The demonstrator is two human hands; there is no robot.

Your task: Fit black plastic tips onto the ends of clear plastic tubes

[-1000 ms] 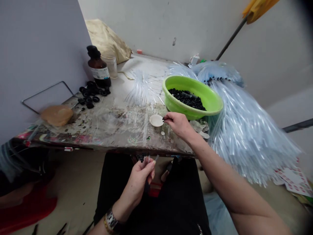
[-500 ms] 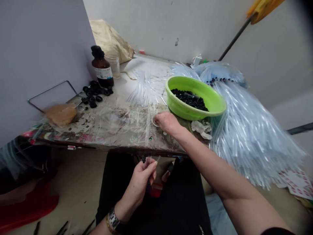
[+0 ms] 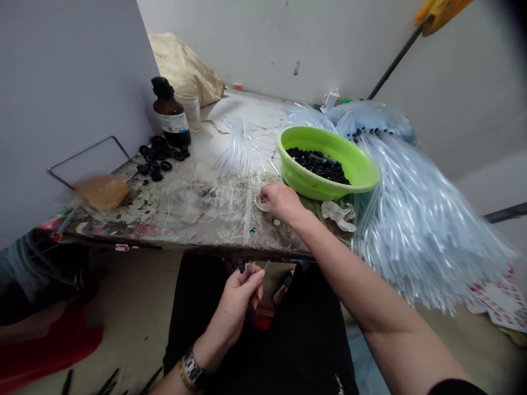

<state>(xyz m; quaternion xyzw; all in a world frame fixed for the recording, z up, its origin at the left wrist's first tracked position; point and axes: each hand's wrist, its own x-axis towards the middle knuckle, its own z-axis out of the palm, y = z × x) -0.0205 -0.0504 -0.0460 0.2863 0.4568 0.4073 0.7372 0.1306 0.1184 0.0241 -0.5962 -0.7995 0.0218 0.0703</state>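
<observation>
Below the table's front edge, my left hand [image 3: 242,293] is closed around a few clear plastic tubes [image 3: 249,270] with small black pieces on their ends. One tube end pokes out past the thumb. My right hand [image 3: 280,202] reaches over the table, its fingers pinched together at a small shallow white dish [image 3: 261,203]. Whatever those fingertips hold is hidden. Just behind that hand stands a green basin [image 3: 288,174] with many small black parts [image 3: 319,165] in it. A crumpled white tissue [image 3: 338,215] lies right of the right wrist.
A large bundle of clear tubes [image 3: 415,219] hangs over the table's right side. More tubes [image 3: 241,148] lie at the middle back. On the left stand a brown bottle [image 3: 171,118], a clear cup [image 3: 190,111], black caps [image 3: 156,159] and a tan pad [image 3: 102,192] by a wire frame.
Little differs. My right hand stays at the white dish with a slight shift of its fingers, and my left hand keeps its hold on the tubes. The view has shifted slightly.
</observation>
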